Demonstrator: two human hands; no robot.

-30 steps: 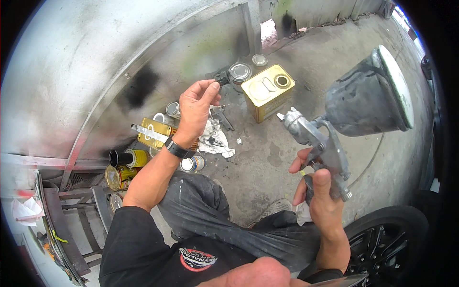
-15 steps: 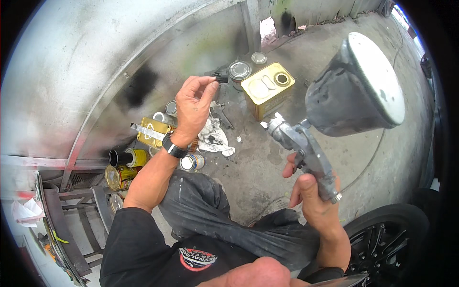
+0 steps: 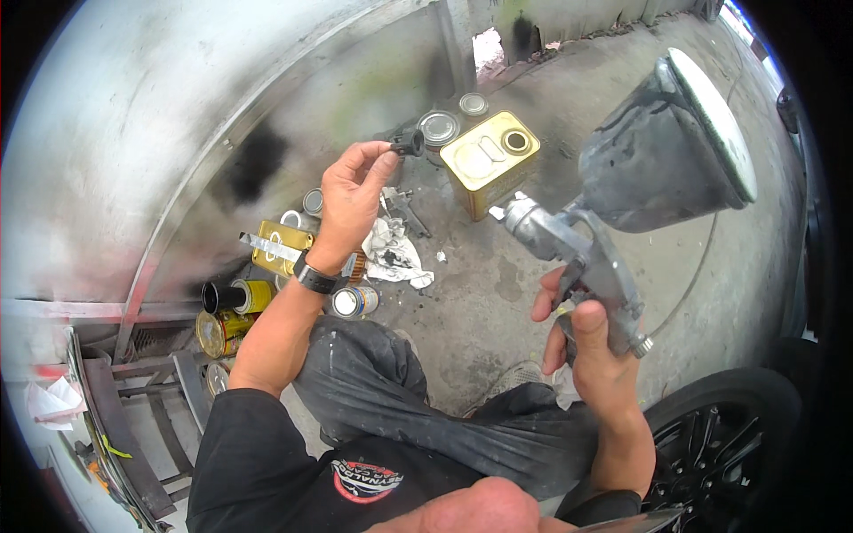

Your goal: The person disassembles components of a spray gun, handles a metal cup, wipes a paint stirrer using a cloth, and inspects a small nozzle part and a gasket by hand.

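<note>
My right hand (image 3: 591, 346) is wrapped round the handle of a grey metal spray gun (image 3: 604, 275). A large cup (image 3: 657, 147) with a pale lid sits on the gun, tilted to the right. Between the thumb and fingers of my left hand (image 3: 351, 195) is a small black ring-shaped part (image 3: 408, 143), held up in front of the cans. Beyond and below the left hand are a second spray gun (image 3: 407, 213) on the floor and a white rag (image 3: 395, 253) with black stains.
A gold rectangular can (image 3: 489, 164) stands ahead, beside round paint cans (image 3: 439, 129). More tins, one a yellow can (image 3: 222, 330), stand at left near a metal frame (image 3: 160, 426). A car wheel (image 3: 724, 444) is at lower right; a hose (image 3: 697, 275) crosses the floor.
The spray gun has turned slightly and shifted right, its cup now showing more of its side. The black part in my left hand has turned, so its round opening shows.
</note>
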